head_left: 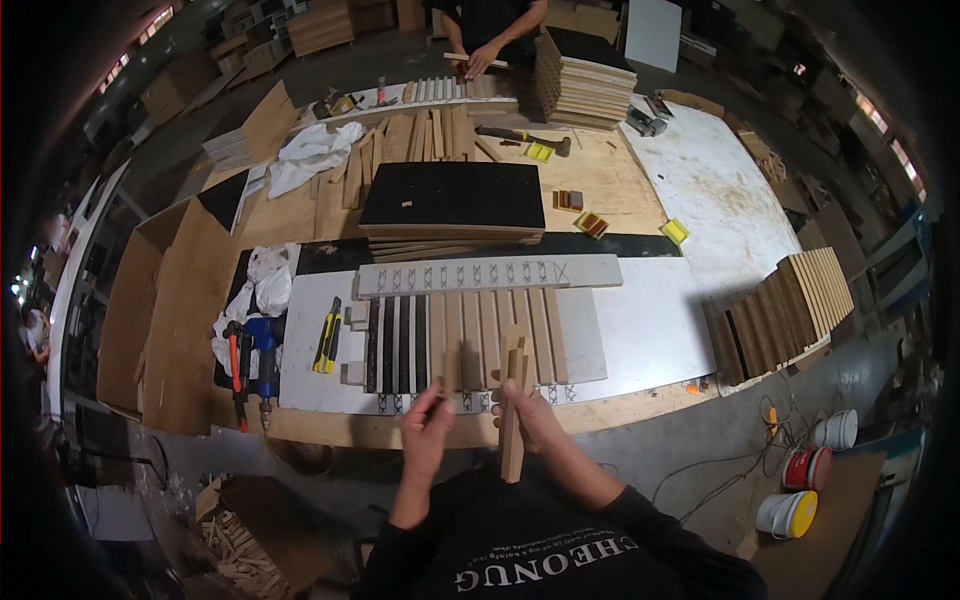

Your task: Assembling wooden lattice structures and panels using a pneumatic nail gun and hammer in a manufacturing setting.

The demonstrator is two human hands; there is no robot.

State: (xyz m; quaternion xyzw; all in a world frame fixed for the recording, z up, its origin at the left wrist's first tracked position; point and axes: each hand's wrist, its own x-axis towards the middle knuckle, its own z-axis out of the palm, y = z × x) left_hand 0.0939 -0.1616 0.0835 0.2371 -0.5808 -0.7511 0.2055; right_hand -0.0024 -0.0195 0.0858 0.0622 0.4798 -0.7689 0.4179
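My right hand (534, 414) is wrapped round a small bundle of light wooden strips (512, 440), held upright in front of my body at the table's near edge. Just left of it, my left hand (426, 430) has its fingers curled together; a small dark piece seems to be between them, too small to name. Beyond both hands lies a slatted row of wooden strips (490, 330), several black ones (404, 340) at its left end. Behind the row runs a pale board (480, 272) with dark crossed marks. A yellow-and-black utility knife (327, 337) rests to the left.
Further left are a blue-and-black power tool (265, 365) and an open cardboard box (165, 310). A black-topped panel stack (452, 198) stands mid-table, with a hammer (530, 138) behind. Grooved wooden blocks (785, 310) stand right. Another person's hands (482, 60) work opposite.
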